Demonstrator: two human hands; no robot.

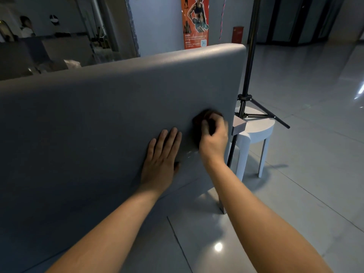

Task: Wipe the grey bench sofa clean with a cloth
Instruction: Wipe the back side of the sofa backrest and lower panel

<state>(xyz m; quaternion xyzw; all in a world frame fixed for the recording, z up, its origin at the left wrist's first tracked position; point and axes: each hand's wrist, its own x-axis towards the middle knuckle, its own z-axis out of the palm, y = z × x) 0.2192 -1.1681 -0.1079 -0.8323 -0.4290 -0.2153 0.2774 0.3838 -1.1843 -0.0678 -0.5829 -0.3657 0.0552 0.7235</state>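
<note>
Glossy grey tiled floor, white stool, black tripod stand, orange wall poster

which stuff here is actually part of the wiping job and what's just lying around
Part of the job:
grey bench sofa
dark cloth, bunched in the right hand
left hand, flat on the sofa panel

Just standing about:
white stool
black tripod stand
orange poster on the wall
red box on the floor behind
</note>
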